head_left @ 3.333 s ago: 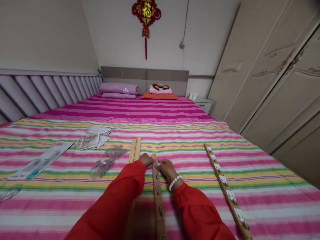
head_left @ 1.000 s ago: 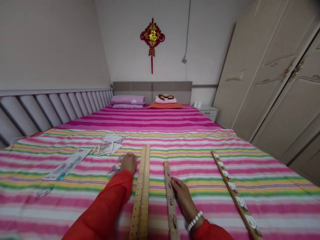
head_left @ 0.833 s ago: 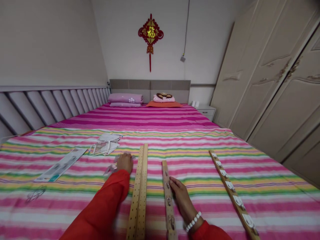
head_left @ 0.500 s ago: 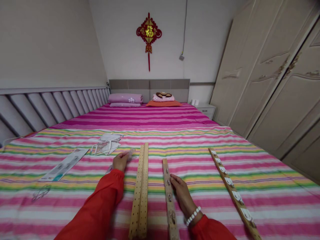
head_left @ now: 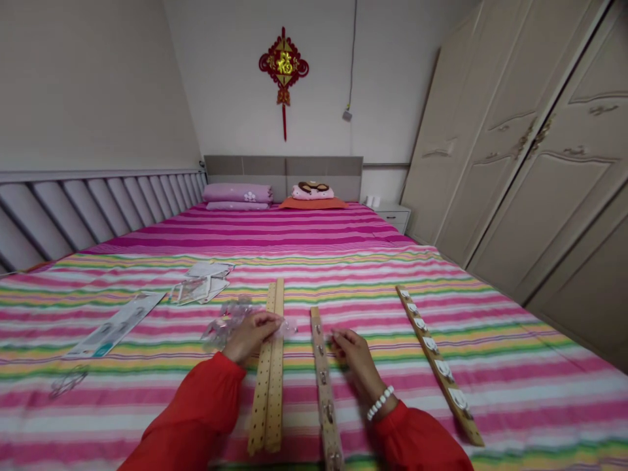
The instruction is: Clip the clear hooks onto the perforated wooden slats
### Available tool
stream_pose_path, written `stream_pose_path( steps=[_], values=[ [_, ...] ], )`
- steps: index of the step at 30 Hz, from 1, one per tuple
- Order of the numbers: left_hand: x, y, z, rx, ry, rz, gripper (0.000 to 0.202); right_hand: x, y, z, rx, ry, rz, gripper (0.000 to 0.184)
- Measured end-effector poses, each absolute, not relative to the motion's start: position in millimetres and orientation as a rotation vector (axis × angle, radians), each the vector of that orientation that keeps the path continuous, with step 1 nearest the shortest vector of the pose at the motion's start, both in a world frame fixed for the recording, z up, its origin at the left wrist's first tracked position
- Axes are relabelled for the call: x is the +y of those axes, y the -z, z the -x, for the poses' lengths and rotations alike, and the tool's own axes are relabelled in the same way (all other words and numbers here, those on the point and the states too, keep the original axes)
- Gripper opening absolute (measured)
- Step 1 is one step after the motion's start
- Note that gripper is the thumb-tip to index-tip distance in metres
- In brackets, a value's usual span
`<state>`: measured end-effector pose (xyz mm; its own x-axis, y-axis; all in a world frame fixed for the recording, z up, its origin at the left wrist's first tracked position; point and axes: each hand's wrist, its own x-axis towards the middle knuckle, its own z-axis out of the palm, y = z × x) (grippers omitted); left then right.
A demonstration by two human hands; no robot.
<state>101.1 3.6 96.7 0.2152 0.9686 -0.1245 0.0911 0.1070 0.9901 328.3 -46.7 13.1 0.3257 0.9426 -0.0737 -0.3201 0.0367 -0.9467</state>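
My left hand [head_left: 251,335] hovers over a pair of perforated wooden strips [head_left: 269,366] lying side by side on the striped bedspread, its fingers pinched on a small clear plastic bag [head_left: 287,327]. My right hand [head_left: 354,350] rests beside a third wooden strip [head_left: 321,376] that carries several metal hooks; its fingers are curled near the strip's far end, pinching something small and pale that I cannot make out. Both arms wear red sleeves, and a white bead bracelet [head_left: 380,402] circles the right wrist.
A fourth wooden strip [head_left: 436,360] with several white hooks lies at the right. Clear plastic bags [head_left: 223,320], opened packaging [head_left: 201,284] and a long card [head_left: 115,324] lie at the left. Pillows [head_left: 238,193] sit by the headboard; a wardrobe [head_left: 530,157] stands along the right.
My left hand has come back from the plastic bags at the left to above the paired strips, carrying a small clear bag. My right hand has slid up along the hooked strip.
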Motion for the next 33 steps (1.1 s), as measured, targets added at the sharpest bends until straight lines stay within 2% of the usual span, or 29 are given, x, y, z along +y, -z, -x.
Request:
stream_pose_path(
  steps=[7,13,18,26,33],
  values=[
    [-3.0,-99.9,-136.6,0.931,-0.756,-1.566,0.027,-54.2,-48.0,-320.3,-0.918,-1.285,1.036,0.038],
    [11.0,-87.3,-159.1,0.913,-0.748,-1.486,0.029,-46.8,-43.5,-320.5,-0.925,-1.310,1.049,0.033],
    [30.7,-74.0,-172.7,1.019,-0.890,-1.205,0.036,-28.7,-41.9,-325.8,-0.762,-1.298,1.030,0.030],
    [52.1,-53.3,-194.2,1.068,-0.967,-1.007,0.031,8.8,-31.1,-329.7,-0.659,-1.281,1.058,0.025],
    [75.1,-45.8,-201.1,1.114,-1.015,-1.069,0.025,36.8,-18.8,-331.1,-0.754,-1.116,1.129,0.018]
  ],
)
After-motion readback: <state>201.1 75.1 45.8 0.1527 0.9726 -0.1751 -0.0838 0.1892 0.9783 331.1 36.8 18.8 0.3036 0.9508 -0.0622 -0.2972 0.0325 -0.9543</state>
